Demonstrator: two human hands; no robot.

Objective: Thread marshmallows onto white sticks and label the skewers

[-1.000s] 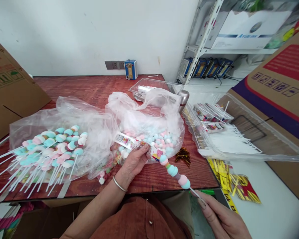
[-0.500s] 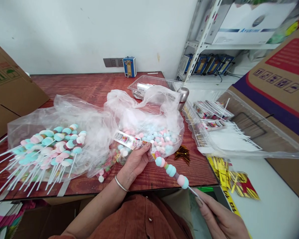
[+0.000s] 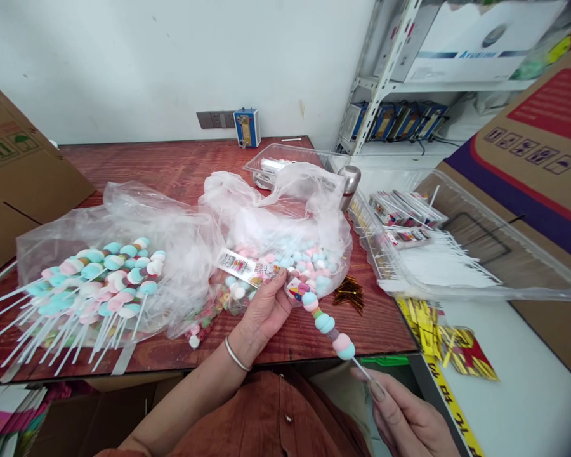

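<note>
My right hand (image 3: 404, 406) pinches the white stick of a marshmallow skewer (image 3: 324, 323), threaded with pink and blue marshmallows and small gummy pieces. It tilts up and left toward my left hand (image 3: 269, 309). Between the thumb and fingers of that hand is a clear, printed plastic wrapper (image 3: 242, 265). The skewer's upper end is at the wrapper's open mouth; how far inside it reaches I cannot tell. Behind my left hand lies a bag of loose marshmallows (image 3: 309, 260). To the left, a pile of finished-looking skewers (image 3: 99, 279) rests on clear plastic.
At the right, a clear tray (image 3: 385, 254) holds white sticks and stacked wrappers. Gold twist ties (image 3: 349, 294) lie near the table's edge. A steel flask (image 3: 349, 184) and another clear tray (image 3: 285, 152) stand behind the bag. Cardboard boxes (image 3: 28, 171) flank both sides.
My right hand has moved slightly left and down with the skewer, whose upper end now shows a printed part of the wrapper beside it. My left hand has shifted slightly right.
</note>
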